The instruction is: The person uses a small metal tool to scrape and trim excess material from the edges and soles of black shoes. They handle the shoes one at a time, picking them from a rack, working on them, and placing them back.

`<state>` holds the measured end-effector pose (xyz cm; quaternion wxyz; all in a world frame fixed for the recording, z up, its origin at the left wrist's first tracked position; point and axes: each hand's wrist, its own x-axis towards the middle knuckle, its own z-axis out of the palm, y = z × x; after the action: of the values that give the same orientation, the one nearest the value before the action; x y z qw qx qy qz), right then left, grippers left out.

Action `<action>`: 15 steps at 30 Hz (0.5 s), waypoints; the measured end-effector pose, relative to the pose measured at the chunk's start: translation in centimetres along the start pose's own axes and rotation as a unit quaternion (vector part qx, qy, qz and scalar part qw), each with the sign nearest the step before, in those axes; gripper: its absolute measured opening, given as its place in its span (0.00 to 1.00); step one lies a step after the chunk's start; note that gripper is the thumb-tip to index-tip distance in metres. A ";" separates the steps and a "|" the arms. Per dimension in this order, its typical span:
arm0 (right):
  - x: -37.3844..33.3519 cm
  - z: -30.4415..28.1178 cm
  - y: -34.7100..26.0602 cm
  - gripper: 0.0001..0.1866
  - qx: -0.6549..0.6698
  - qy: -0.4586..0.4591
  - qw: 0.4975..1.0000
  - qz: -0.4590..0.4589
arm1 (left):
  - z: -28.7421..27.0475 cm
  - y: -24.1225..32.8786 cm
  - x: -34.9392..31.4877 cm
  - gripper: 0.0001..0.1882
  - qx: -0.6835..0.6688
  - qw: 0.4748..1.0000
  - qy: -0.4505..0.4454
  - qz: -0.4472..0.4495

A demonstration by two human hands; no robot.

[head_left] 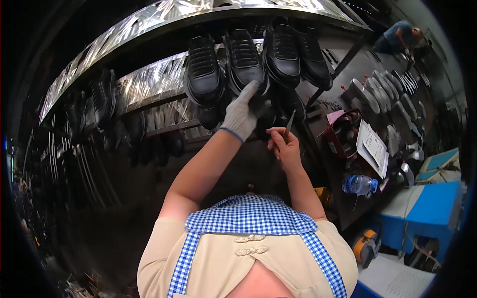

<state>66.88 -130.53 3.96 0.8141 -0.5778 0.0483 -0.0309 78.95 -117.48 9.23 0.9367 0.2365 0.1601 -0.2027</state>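
The shoe rack [175, 21] carries black lace-up shoes, toes toward the wearer. The left hand [240, 115], in a white glove, is at the front of the rack; its thumb lies on the toe of a black shoe [244, 60], second from left in the upper group. The remaining fingers are largely hidden, so whether they grip cannot be told. The bare right hand [288, 148], below the rack's shoes, pinches a slim pointed tool [289, 123], tip upward. Right of the rack, a workbench [338, 201] bears paper sheets [371, 146] and a clear blue-capped bottle [358, 185].
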 end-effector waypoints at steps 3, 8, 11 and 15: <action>-0.4 0.3 -0.9 0.09 -0.008 0.007 1.000 -0.006 | -1.1 -0.3 0.7 0.07 0.072 0.996 -0.004 0.048; -1.4 -0.8 -0.6 0.08 -0.025 0.031 0.992 -0.116 | -9.3 0.5 -7.2 0.13 0.159 0.979 -0.014 0.126; -0.7 -0.7 -0.7 0.08 -0.014 0.107 0.984 -0.142 | -13.0 2.1 -11.6 0.18 0.089 0.986 0.036 0.139; 0.8 0.4 -1.6 0.07 -0.018 0.105 0.983 -0.148 | -15.7 6.0 -16.4 0.20 0.057 0.971 0.032 0.231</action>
<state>67.73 -130.79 5.53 0.7803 -0.5868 0.0485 -0.2107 64.24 -99.67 4.90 0.9376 0.3262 0.1194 0.0178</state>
